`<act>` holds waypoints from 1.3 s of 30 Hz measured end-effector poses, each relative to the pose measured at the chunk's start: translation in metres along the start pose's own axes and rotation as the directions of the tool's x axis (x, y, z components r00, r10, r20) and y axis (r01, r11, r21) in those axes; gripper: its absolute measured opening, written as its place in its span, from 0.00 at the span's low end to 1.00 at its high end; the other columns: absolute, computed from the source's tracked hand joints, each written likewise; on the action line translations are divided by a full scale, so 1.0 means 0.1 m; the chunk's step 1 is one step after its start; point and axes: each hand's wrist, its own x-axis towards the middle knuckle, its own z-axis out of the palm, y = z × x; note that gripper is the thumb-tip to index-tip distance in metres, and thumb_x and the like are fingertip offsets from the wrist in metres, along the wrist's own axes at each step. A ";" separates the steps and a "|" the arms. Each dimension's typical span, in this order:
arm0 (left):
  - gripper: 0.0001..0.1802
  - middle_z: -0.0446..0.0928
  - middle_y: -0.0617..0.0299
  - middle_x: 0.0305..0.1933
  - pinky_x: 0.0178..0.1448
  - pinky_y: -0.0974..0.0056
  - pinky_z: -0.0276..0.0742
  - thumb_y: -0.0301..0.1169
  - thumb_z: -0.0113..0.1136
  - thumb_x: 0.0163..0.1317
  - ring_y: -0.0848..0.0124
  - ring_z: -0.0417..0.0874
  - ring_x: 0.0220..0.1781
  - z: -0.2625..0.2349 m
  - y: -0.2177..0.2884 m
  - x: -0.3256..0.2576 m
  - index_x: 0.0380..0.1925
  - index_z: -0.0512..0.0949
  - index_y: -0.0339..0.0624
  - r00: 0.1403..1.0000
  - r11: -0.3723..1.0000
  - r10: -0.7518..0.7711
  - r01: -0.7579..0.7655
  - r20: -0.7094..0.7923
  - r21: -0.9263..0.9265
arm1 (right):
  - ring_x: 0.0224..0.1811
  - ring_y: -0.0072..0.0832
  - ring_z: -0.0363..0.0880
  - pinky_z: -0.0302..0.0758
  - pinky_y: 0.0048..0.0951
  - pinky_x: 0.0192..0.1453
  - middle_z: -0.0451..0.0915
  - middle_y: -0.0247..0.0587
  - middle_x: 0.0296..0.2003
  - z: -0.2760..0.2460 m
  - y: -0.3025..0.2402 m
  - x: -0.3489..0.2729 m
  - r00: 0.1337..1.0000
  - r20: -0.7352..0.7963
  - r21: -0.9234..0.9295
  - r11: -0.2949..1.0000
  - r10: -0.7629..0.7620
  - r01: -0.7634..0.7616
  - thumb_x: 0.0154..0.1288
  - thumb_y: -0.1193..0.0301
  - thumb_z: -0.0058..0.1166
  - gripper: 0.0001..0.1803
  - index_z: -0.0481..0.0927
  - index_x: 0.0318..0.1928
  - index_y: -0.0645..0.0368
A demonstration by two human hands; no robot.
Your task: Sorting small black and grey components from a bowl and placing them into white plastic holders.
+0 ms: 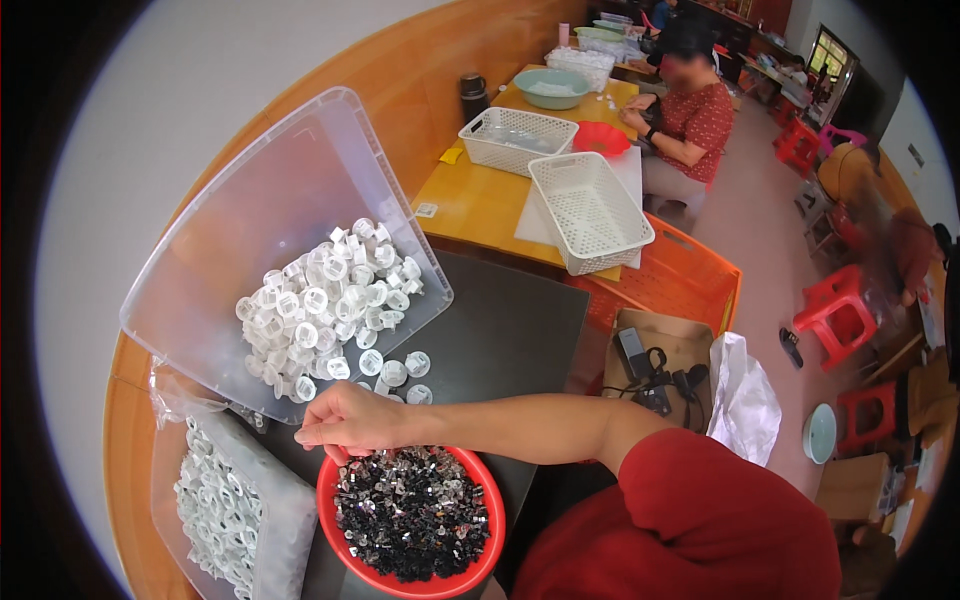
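Note:
My right hand reaches in from the right, over the far left rim of a red bowl. Its fingers are drawn together and pointing left; whatever they hold is hidden. Small black and clear pieces fill the bowl. Just beyond the hand, several round white plastic parts lie loose on the dark table. More white parts are heaped in a large translucent bin. My left hand is not visible.
At the lower left, a second translucent bin holds white ring-like parts. Beyond my table, white baskets stand on a yellow table, where another person sits. An orange crate and a cardboard box with black cables are to the right.

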 end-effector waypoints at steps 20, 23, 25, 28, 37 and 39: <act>0.19 0.63 0.60 0.44 0.63 0.53 0.64 0.33 0.56 0.63 0.68 0.67 0.34 -0.24 -0.20 0.49 0.49 0.66 0.34 0.877 0.885 -0.464 0.465 0.125 0.024 | 0.12 0.14 0.66 0.59 0.17 0.15 0.77 0.38 0.16 -0.03 0.00 0.01 1.000 -0.011 -0.013 1.000 0.000 0.000 0.67 0.66 0.55 0.13 0.79 0.32 0.65; 0.13 0.70 0.61 0.33 0.68 0.52 0.61 0.30 0.53 0.64 0.72 0.68 0.24 -0.27 -0.24 0.46 0.42 0.70 0.30 0.838 0.849 -0.526 0.526 0.146 0.044 | 0.12 0.14 0.66 0.59 0.17 0.15 0.77 0.38 0.16 -0.03 0.01 0.01 1.000 0.006 0.014 1.000 0.004 -0.004 0.67 0.66 0.55 0.13 0.79 0.32 0.65; 0.19 0.66 0.62 0.32 0.57 0.54 0.67 0.26 0.57 0.56 0.70 0.67 0.32 -0.43 -0.32 0.41 0.47 0.67 0.35 0.869 0.869 -0.494 0.492 0.030 0.055 | 0.12 0.13 0.65 0.58 0.17 0.15 0.76 0.36 0.15 0.01 -0.01 0.01 1.000 0.023 0.063 0.998 -0.006 0.004 0.68 0.64 0.55 0.14 0.79 0.32 0.65; 0.30 0.67 0.57 0.43 0.60 0.56 0.64 0.22 0.57 0.53 0.67 0.70 0.49 -0.52 -0.50 0.49 0.59 0.64 0.33 0.762 0.748 -0.637 0.647 -0.116 0.149 | 0.13 0.13 0.67 0.62 0.16 0.17 0.81 0.39 0.25 0.04 -0.04 -0.01 0.973 0.224 0.230 0.973 -0.051 -0.002 0.64 0.51 0.58 0.23 0.78 0.35 0.62; 0.12 0.61 0.72 0.21 0.21 0.75 0.56 0.37 0.48 0.70 0.81 0.58 0.17 -0.81 -0.93 0.46 0.31 0.68 0.43 0.570 0.572 -0.742 0.813 -0.353 0.109 | 0.42 0.22 0.78 0.75 0.21 0.48 0.80 0.36 0.38 0.14 -0.18 -0.18 0.854 0.520 0.243 0.963 -0.025 -0.120 0.58 0.60 0.65 0.31 0.71 0.56 0.63; 0.14 0.60 0.73 0.20 0.17 0.76 0.50 0.37 0.47 0.70 0.83 0.55 0.14 -0.80 -0.97 0.42 0.25 0.65 0.45 0.573 0.521 -0.716 0.819 -0.398 0.241 | 0.39 0.20 0.78 0.74 0.19 0.43 0.80 0.35 0.35 0.13 -0.23 -0.21 0.863 0.503 0.042 0.996 0.045 -0.076 0.56 0.60 0.67 0.27 0.75 0.51 0.62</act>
